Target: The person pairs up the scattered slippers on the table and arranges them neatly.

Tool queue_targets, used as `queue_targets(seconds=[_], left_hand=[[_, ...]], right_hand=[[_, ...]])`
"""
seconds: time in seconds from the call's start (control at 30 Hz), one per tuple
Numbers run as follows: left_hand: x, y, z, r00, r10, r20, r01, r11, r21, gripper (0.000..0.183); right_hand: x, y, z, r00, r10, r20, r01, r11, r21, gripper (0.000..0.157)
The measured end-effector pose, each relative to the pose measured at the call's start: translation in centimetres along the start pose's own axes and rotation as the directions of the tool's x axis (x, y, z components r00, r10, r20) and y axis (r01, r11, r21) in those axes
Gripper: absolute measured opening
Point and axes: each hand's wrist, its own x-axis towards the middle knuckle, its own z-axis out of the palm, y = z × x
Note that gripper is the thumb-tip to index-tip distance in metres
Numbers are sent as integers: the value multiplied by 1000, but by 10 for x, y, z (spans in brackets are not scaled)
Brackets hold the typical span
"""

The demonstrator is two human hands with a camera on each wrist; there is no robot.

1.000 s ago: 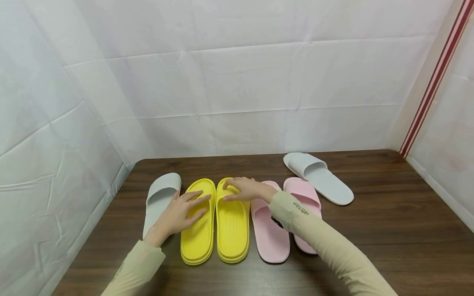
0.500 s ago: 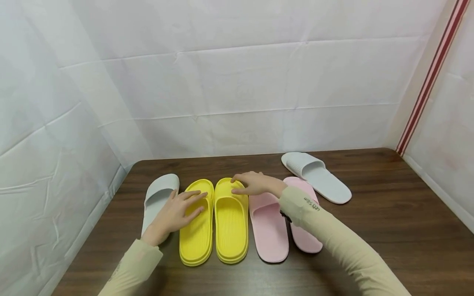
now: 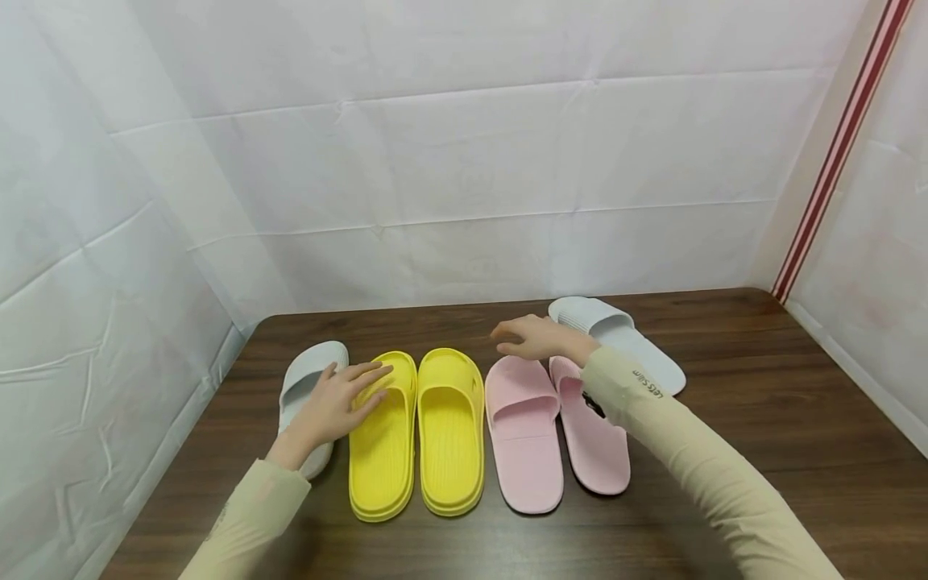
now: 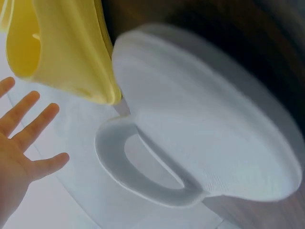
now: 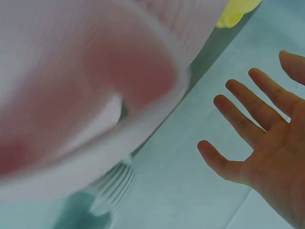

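My left hand (image 3: 335, 404), fingers spread, is over the left yellow slipper (image 3: 380, 467) and the light grey slipper (image 3: 297, 393) at the left end, part of which it hides. The left wrist view shows that grey slipper (image 4: 200, 114) close up, with the spread hand beside it. My right hand (image 3: 538, 337) is above the toe of the left pink slipper (image 3: 525, 467), holding nothing. Its sleeve covers part of the right pink slipper (image 3: 602, 459). Between the yellow and pink ones lies the right yellow slipper (image 3: 451, 451). Another light grey slipper (image 3: 656, 362) lies slanted behind the pink pair.
The slippers lie on a dark brown wooden table (image 3: 783, 435). White sheeting (image 3: 449, 161) hangs behind it and along both sides. A red striped band (image 3: 841, 153) runs down the right rear corner.
My right hand has moved right, from the right yellow slipper's toe to above the left pink one. My left hand has shifted slightly left, toward the grey slipper.
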Motion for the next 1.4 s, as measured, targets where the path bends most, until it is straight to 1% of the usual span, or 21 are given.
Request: queue_targets(seconds=[0.07, 0.13, 0.23, 0.3, 0.4, 0.47, 0.57, 0.73, 0.83, 1.03, 1.17, 1.27, 1.4], left_hand=[[0, -3, -2, 1000, -4, -10, 4, 1000, 4, 40], [1, -7, -4, 1000, -3, -19, 4, 1000, 13, 40], [1, -13, -7, 1000, -8, -25, 9, 1000, 30, 40], [2, -17, -8, 1000, -21, -17, 21, 999, 29, 40], [2, -23, -9, 999, -51, -2, 51, 998, 31, 40], [2, -28, -9, 998, -69, 4, 69, 997, 22, 40], [1, -34, -9, 997, -76, -6, 76, 997, 12, 39], [0, -43, -9, 997, -74, -34, 74, 997, 4, 38], [-1, -49, -7, 996, -86, -35, 86, 996, 3, 39], [-1, -58, -5, 990, -139, 3, 139, 990, 26, 40], [0, -63, -4, 985, -170, 38, 168, 985, 46, 41], [-1, -66, -4, 979, -195, 67, 192, 980, 48, 42], [-3, -69, -4, 965, -238, 106, 237, 971, 28, 43]], right_hand=[[-4, 7, -3, 1000, -7, -7, 7, 1000, -3, 37], [-8, 14, -5, 1000, 9, -7, -9, 1000, 1, 37], [-14, 24, -8, 998, 69, 0, -69, 998, 9, 37], [-19, 31, -10, 995, 95, -8, -95, 995, 13, 37], [-25, 40, -14, 995, 94, -41, -94, 996, -5, 36], [-28, 47, -16, 994, 73, -77, -76, 997, -33, 35], [-32, 56, -17, 990, 77, -119, -85, 995, -61, 34], [-37, 72, -18, 978, 157, -134, -165, 985, -50, 36], [-40, 81, -17, 972, 197, -131, -205, 977, -56, 38], [-43, 96, -15, 957, 263, -120, -274, 958, -86, 42], [-46, 103, -12, 951, 288, -113, -299, 949, -100, 43], [-47, 107, -10, 949, 297, -108, -308, 945, -108, 44], [-47, 112, -6, 948, 306, -90, -315, 942, -119, 45]])
